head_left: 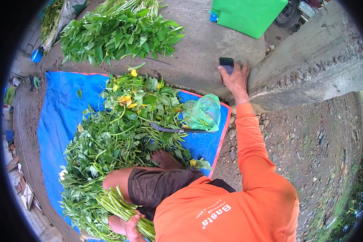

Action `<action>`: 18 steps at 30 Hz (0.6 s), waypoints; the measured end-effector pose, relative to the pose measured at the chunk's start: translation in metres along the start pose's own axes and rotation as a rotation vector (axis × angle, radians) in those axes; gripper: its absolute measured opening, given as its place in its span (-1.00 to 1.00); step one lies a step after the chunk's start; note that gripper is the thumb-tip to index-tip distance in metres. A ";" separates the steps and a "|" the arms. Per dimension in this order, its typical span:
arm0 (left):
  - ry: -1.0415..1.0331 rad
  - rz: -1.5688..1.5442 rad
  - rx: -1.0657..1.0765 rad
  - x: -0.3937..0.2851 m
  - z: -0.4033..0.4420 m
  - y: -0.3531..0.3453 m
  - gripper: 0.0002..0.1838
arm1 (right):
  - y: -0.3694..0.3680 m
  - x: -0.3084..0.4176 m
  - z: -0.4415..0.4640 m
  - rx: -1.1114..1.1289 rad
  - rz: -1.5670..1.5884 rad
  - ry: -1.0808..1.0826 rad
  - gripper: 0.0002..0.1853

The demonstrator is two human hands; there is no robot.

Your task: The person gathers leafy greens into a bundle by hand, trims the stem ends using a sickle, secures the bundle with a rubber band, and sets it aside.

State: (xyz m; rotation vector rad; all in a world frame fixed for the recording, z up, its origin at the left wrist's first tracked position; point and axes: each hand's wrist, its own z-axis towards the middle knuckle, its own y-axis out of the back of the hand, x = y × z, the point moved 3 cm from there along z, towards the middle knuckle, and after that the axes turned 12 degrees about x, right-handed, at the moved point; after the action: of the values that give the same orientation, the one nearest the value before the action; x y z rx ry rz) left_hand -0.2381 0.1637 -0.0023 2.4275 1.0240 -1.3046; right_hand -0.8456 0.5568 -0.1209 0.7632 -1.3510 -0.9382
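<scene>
My left hand (132,226) is closed around a bundle of green leafy-vegetable stems (117,205) at the bottom, beside my bent knee. Stretched out to the upper right, my right hand (236,78) is on a dark mobile phone (226,61) at the concrete ledge, with the thumb over it and the fingers at its right side. Part of the phone is hidden by the hand. A large heap of loose leafy stems (109,137), with some yellow leaves, lies before my legs on a blue tarp (64,105).
A thin curved blade (177,130) lies beside a green plastic bag (203,113) on the tarp. Bundled greens (121,36) rest on the concrete behind. A green jerrycan (246,16) stands at the top, near a concrete post (310,56). Stony ground (310,137) lies right.
</scene>
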 end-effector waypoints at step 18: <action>-0.023 -0.016 -0.056 -0.011 0.004 -0.020 -0.39 | 0.011 0.009 -0.001 0.023 0.048 -0.001 -0.09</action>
State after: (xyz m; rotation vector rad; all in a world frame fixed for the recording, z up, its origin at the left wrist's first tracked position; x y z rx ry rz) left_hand -0.2581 0.1711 0.0066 2.3626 1.0624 -1.2874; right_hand -0.8437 0.5539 -0.1077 0.7442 -1.3773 -0.8870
